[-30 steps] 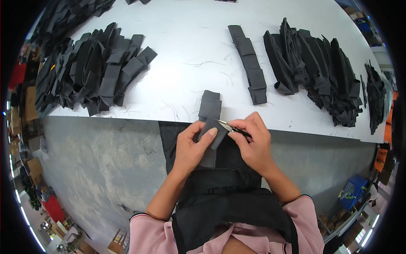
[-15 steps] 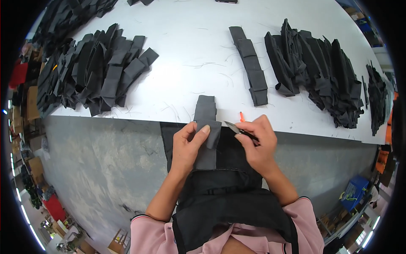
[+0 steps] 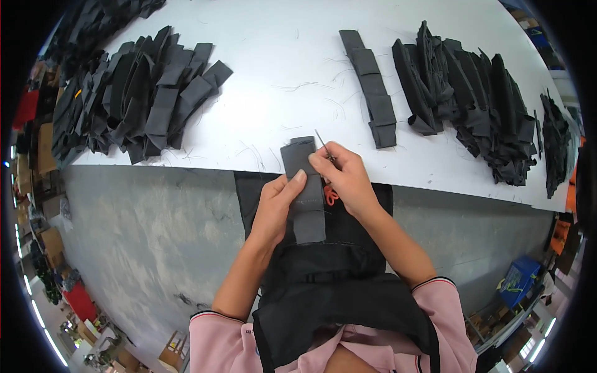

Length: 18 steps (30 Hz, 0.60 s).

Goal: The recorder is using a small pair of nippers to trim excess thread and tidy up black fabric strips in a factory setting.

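Note:
A dark grey fabric strip [image 3: 309, 199] with folded, stitched sections runs from the table's front edge down over my apron. My left hand [image 3: 277, 202] is closed on its left side, thumb pressed flat on top. My right hand [image 3: 348, 177] grips small thread snips [image 3: 322, 142], their thin blades pointing up and away beside the strip's upper right edge. The right thumb tip is at the strip's edge; whether it pinches the cloth I cannot tell. Below that hand an orange cord loop [image 3: 331, 195] shows against the black apron [image 3: 342, 233].
A similar strip [image 3: 375, 90] lies alone on the white table [image 3: 267, 81]. Heaps of dark strips sit at left [image 3: 146, 99] and right [image 3: 476, 112], with a smaller bundle [image 3: 552, 146] at the far right. Loose threads are scattered about. A blue crate [image 3: 521, 283] stands beyond, at lower right.
My right hand has moved left and up to the strip, and the snips have turned from pointing left to pointing up. The strip has been shifted and its folded-over flap now lies flat.

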Each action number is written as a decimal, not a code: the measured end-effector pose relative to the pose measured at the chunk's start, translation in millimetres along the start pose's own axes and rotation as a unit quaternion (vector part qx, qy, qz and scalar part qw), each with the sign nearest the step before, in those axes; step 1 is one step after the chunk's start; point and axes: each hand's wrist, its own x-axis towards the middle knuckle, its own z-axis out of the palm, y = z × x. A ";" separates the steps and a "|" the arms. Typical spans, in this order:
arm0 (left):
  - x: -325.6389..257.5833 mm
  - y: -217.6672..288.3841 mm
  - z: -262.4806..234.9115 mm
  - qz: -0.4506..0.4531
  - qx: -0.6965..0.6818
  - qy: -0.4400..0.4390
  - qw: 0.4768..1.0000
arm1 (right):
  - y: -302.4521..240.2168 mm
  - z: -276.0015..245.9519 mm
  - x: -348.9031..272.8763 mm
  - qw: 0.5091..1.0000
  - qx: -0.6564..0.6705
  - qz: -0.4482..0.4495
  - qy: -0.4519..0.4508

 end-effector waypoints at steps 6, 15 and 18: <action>10.7 -10.2 -13.2 0.063 0.011 0.073 0.995 | 1.7 -12.0 -51.1 0.950 -0.219 -0.199 0.103; -2.2 6.9 3.5 0.110 0.041 0.081 0.990 | -11.0 -18.0 -63.9 0.885 -0.352 -0.301 0.051; -3.9 5.3 -1.6 0.120 0.066 0.061 0.989 | -11.9 -17.9 -63.4 0.843 -0.421 -0.332 0.045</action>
